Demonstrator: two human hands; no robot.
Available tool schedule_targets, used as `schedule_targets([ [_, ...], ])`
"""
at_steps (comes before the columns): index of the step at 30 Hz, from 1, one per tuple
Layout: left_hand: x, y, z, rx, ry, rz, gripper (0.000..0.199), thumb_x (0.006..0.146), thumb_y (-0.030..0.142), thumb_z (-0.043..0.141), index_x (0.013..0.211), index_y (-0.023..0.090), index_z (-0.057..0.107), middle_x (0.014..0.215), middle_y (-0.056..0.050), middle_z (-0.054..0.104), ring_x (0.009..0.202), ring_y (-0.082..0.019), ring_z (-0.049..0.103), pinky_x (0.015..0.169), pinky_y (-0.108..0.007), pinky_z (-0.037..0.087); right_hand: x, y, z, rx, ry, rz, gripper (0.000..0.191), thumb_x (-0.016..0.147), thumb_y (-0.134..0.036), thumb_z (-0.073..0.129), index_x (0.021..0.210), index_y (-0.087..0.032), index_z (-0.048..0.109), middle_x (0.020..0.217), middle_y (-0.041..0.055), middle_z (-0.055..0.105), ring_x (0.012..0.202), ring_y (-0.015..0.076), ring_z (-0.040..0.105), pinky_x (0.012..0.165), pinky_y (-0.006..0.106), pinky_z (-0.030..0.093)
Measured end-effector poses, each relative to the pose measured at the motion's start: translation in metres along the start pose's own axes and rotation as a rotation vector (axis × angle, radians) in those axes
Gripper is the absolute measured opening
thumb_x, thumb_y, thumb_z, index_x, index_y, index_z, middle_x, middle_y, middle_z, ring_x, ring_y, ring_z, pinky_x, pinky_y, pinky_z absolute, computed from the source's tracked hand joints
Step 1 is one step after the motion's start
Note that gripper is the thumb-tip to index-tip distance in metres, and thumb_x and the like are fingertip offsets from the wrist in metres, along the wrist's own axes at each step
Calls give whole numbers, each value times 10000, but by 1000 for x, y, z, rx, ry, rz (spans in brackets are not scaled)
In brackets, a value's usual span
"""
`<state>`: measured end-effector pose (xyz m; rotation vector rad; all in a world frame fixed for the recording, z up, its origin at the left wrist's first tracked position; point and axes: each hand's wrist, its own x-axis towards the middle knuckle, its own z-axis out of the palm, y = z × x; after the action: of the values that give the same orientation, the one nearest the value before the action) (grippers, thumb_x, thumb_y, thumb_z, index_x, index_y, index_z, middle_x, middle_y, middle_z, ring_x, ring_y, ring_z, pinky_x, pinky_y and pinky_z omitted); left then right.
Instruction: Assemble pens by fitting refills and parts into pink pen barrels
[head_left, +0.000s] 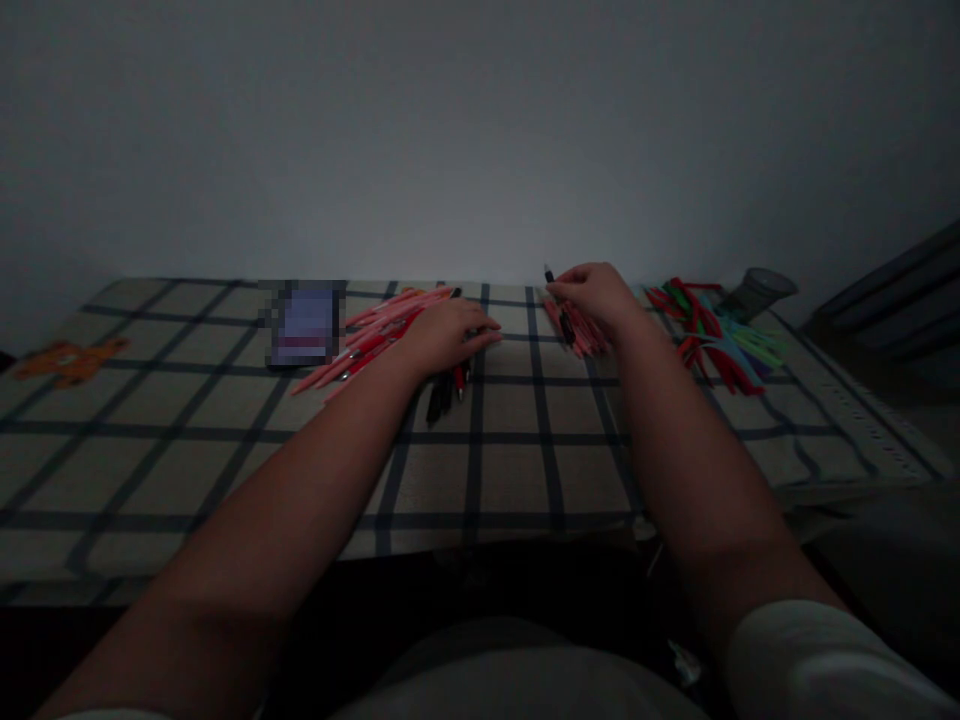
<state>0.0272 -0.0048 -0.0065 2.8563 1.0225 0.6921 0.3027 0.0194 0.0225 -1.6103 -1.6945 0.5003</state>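
Observation:
My right hand (598, 290) pinches a dark pen (550, 275) between thumb and fingertips, its tip pointing up. Just under that hand lies a bundle of pink pens (591, 343) with at least one black pen (567, 330) among them. My left hand (448, 333) rests over a larger pile, its fingers stretched out to the right and slightly apart. Pink and red pens (360, 350) from this pile stick out to the left of the hand. Several black pens (441, 397) show below it. The part of the pile under the palm is hidden.
A checked cloth (517, 480) covers the table, which meets a plain wall. A phone-like screen (306, 325) lies at the left, beyond it an orange cut-out shape (71, 360). To the right are coloured fuzzy strips (712, 335) and a grey see-through cup (759, 290).

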Motion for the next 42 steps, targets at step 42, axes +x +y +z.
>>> schedule_targets([
  [42,0,0,0,16,-30,17,327,1015,413,566,1131,203,787,1057,-92,775,1047,-233,680,950,-374,494,-6,1,27,-586,-88,-70,326,873,-313,678,1172,-246,790,1150,129,775,1070,309,701,868,405,539],
])
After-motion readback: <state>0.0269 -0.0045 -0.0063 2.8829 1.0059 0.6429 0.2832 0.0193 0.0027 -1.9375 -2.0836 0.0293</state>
